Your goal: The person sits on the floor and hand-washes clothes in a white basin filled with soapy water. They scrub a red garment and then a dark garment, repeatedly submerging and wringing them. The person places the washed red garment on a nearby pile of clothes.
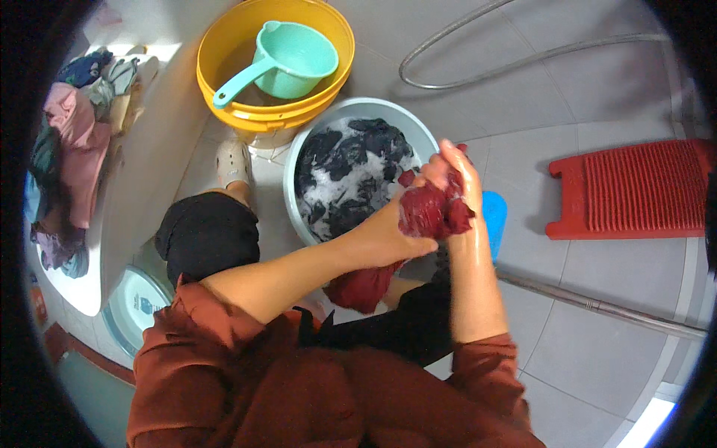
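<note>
A wet dark red cloth (pixel 428 210) is bunched between my two hands, over the right rim of a pale round basin (pixel 291 196). My left hand (pixel 392 235) grips it from the left, with the thumb underneath. My right hand (pixel 456 173) is closed round its upper right side. Part of the red cloth hangs below my left wrist. Dark wet fabric (pixel 350 173) lies in the basin with white suds on it.
Beyond the basin stands a yellow bucket (pixel 207 61) holding a mint-green dipper (pixel 297 61). A red ribbed washboard (pixel 644 190), a metal pole (pixel 588 302), a blue object (pixel 494 221) and a shower hose (pixel 414 53) are right. Clothes (pixel 78 145) lie left, over another basin (pixel 126 319).
</note>
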Demonstrator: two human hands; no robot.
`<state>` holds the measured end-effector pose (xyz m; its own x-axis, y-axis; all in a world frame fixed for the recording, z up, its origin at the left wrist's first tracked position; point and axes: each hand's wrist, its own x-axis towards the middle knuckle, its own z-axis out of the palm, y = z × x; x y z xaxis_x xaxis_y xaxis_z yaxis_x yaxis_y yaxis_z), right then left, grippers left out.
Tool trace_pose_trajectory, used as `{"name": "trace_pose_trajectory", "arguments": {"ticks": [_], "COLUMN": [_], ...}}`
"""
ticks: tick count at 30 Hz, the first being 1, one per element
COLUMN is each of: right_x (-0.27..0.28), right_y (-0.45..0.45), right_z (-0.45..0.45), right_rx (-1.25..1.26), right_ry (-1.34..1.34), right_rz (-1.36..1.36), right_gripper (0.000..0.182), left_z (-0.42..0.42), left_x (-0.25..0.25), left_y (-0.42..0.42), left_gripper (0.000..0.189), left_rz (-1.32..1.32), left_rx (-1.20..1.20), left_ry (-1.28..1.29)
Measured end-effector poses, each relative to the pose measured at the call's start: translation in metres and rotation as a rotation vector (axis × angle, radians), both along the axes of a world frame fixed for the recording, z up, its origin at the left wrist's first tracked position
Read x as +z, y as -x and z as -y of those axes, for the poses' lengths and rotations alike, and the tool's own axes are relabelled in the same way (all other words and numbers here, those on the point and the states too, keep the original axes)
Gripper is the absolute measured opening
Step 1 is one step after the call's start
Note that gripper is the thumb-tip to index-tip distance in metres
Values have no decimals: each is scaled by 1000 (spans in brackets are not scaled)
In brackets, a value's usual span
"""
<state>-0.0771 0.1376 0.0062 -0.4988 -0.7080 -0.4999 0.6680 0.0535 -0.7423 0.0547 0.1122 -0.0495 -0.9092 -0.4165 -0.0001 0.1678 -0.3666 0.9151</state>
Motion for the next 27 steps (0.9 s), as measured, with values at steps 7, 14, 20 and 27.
{"name": "trace_pose_trajectory", "arguments": {"ticks": [7,14,20,27], "right_x": [-131,-36,-47,-50], "right_y": [30,23,-7,-24], "right_z": [-4,-22,-69,-75], "right_rx": [135,-90,-199,106], "right_ry": [-825,-150,179,129], "right_rz": [-1179,-3,151,105], "right_gripper": [25,61,75,73], "left_z": [-6,8,11,8], "left_x": [-64,-16,-9,-41], "left_y": [16,13,20,12], "left_gripper": [67,60,60,67], "left_rz": [591,277,225,323], "left_rx": [-154,-121,-101,-26], "left_ry": [444,-60,-248,-49]}}
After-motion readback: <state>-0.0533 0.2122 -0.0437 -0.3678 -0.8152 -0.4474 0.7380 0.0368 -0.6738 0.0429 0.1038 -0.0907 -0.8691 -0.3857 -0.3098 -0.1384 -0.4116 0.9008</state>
